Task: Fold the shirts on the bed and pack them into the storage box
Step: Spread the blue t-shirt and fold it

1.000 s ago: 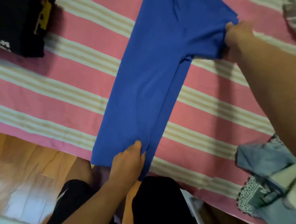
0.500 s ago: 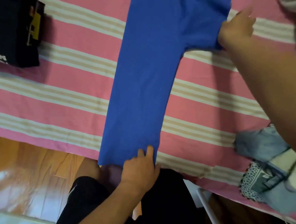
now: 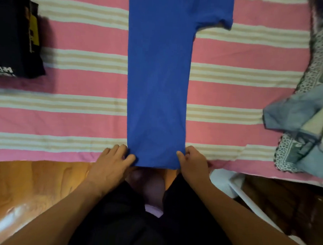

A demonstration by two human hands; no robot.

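One blue shirt (image 3: 158, 81) lay flat on the striped bedspread (image 3: 63, 117), folded lengthwise into a long narrow strip that ran from the near bed edge away from the person. One short sleeve stuck out to the right at its far end, and the collar end was cut off by the top of the picture. Two hands held the shirt's near hem: the left hand (image 3: 110, 163) pinched the left corner, thumb on top and fingers curled at the edge, and the right hand (image 3: 193, 164) gripped the right corner the same way. Far to the left of the shirt sat one stack of folded dark garments (image 3: 13, 34), with a yellow print and some white lettering too blurred to read; how many pieces it held could not be told. Far to the right of the shirt lay one loose heap of pale blue and patterned grey clothes (image 3: 306, 118), partly cut off by the frame. Below the shirt's hem, past the bed edge, a glossy wooden floor (image 3: 32, 188) showed, along with the person's dark clothing (image 3: 133, 224) and a white frame (image 3: 246, 198) of unclear kind.
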